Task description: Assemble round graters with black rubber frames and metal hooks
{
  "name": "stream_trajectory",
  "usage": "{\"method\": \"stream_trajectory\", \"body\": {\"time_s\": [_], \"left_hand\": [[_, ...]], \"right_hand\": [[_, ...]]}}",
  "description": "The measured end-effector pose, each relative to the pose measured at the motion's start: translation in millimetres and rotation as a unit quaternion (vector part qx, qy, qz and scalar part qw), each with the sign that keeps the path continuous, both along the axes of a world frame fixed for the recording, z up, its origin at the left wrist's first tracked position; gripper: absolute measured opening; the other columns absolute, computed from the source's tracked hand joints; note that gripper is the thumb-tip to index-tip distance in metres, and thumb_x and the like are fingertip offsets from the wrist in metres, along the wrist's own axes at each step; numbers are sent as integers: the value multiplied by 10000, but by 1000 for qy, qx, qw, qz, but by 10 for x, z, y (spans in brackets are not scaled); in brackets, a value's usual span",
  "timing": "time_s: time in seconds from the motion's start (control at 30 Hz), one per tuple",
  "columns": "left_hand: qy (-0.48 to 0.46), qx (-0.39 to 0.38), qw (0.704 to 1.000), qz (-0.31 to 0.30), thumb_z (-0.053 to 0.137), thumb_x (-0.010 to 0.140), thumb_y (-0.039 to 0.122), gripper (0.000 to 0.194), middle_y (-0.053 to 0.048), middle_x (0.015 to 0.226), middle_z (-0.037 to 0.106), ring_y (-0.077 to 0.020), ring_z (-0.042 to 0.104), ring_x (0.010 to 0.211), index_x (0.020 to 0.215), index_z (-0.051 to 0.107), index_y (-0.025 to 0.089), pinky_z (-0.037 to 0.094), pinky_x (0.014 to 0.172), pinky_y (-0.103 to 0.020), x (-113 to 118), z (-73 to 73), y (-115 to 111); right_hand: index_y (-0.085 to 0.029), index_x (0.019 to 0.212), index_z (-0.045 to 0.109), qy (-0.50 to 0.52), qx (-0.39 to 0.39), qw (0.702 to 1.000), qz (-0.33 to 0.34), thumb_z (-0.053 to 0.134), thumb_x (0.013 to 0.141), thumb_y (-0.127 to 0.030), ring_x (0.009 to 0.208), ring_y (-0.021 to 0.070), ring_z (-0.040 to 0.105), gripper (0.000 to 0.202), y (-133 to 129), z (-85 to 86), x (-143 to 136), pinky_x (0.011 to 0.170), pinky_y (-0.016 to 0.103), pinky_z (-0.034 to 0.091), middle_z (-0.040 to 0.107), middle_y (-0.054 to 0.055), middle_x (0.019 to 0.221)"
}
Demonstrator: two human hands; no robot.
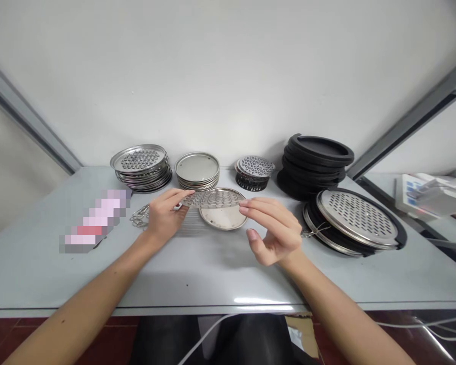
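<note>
A thin perforated metal disc (213, 198) is held nearly level above the table's middle. My left hand (167, 214) pinches its left edge between thumb and fingers. At the disc's right edge, my right hand (273, 230) touches the rim with its fingertips, the thumb spread away below. Beneath and slightly behind the disc lies a shallow round metal plate (223, 217) on the grey table (197, 274), partly covered from view. Metal wire clips (140, 217) lie just left of my left hand.
Along the back stand stacks of perforated plates (142, 165), plain plates (197, 170), small perforated discs (255, 170) and black rings (315, 162). Assembled round pieces (359, 218) lie at the right. A blurred-out object (99, 218) lies at the left.
</note>
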State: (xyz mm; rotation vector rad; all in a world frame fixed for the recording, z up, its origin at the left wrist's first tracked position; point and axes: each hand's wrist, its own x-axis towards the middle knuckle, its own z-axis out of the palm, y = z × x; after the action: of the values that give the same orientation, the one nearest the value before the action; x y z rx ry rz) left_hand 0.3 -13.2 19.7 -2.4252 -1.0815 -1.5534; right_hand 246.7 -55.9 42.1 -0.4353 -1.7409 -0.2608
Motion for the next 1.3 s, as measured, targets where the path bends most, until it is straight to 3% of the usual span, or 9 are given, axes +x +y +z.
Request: {"method": "stream_trajectory", "body": {"time_s": [1.3], "left_hand": [[21, 7, 1000, 16, 571, 873, 168, 165, -70, 885, 723, -154, 670, 765, 970, 704, 157, 517, 675, -248, 24, 8, -20]], "right_hand": [[-177, 1011, 685, 23, -22, 999, -22, 554, 742, -149, 793, 232, 696, 301, -13, 46, -19, 644, 370, 584, 726, 95, 916]]}}
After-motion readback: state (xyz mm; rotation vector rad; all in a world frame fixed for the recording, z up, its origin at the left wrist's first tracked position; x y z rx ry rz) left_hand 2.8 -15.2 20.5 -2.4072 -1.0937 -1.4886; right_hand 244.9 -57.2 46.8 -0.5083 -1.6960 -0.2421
